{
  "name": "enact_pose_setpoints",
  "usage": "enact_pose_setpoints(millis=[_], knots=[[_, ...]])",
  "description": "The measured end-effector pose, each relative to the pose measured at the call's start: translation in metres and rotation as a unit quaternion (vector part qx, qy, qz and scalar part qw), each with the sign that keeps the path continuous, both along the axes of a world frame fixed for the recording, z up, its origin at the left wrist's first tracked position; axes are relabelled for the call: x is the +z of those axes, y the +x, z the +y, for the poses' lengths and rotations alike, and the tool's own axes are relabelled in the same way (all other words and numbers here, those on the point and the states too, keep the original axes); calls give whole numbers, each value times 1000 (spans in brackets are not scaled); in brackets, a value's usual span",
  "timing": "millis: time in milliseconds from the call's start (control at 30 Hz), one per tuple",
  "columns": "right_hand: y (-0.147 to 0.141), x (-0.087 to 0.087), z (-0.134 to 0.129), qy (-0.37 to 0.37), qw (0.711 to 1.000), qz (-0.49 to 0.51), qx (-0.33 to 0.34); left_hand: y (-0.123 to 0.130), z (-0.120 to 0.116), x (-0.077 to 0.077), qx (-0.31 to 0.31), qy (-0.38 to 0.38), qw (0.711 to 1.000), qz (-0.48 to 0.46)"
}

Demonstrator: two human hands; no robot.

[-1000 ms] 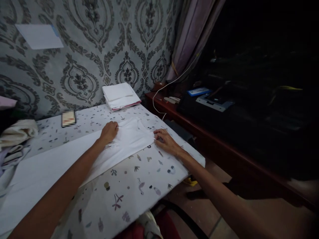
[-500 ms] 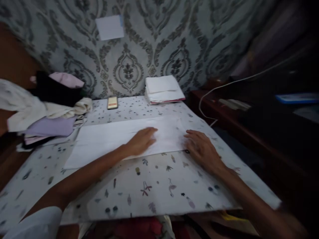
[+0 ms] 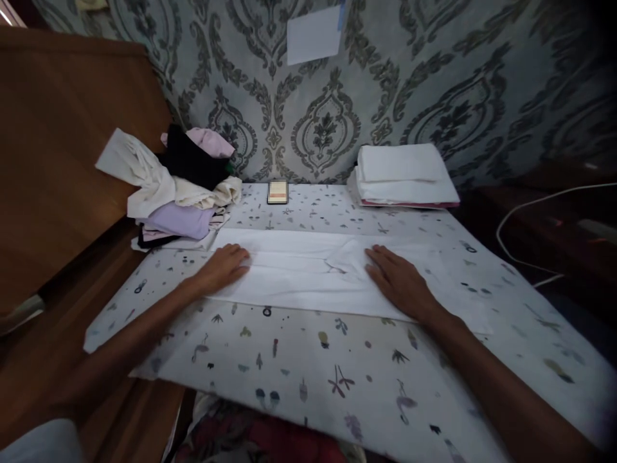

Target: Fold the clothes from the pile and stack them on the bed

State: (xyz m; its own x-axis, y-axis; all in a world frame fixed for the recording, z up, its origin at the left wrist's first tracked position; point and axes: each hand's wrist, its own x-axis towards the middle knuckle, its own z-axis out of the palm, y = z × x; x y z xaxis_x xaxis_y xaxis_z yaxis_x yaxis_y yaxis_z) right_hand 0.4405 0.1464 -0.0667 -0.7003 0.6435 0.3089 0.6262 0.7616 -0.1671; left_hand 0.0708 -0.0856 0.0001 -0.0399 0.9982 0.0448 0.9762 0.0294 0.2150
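Note:
A long strip of folded white cloth (image 3: 289, 283) lies across the patterned table. At its left end, my left hand (image 3: 224, 267) rests palm down with the fingers stretched toward the middle. My right hand (image 3: 398, 280) lies flat over the right part of the cloth, its fingers pointing left. Beside the right fingertips the fabric bunches into a few wrinkles, while between the hands it is mostly smooth. Neither hand grips anything.
A heap of clothes (image 3: 180, 186) is at the table's left edge, by a brown wooden panel (image 3: 72, 148). Farther back are a small phone-like object (image 3: 277, 192) with a lit face and a stack of folded white cloths (image 3: 405, 173). A white cable (image 3: 520, 209) hangs at right.
The view has turned left. My left hand has slid to the cloth's left end, and my right hand has shifted from its right end inward over it. Wrinkles now show near the right fingers.

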Motion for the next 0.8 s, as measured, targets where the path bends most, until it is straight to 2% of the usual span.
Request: enact_pose_setpoints(millis=[100, 167, 300, 533, 667, 800], knots=[[0, 2, -2, -4, 1000, -1, 0, -28, -13, 11, 21, -34, 999, -30], [-1, 2, -2, -8, 1000, -3, -2, -37, -17, 13, 43, -35, 997, -46], [-2, -2, 3, -12, 1000, -6, -13, -37, -18, 11, 120, -37, 992, -33], [1, -9, 6, -17, 1000, 14, -7, -30, -18, 18, 134, -100, 985, 37], [-3, 5, 7, -47, 999, -7, -5, -39, -22, 15, 148, -89, 985, 1], [-22, 23, 13, -86, 994, -19, -69, -43, -26, 4, 172, -38, 983, -59]])
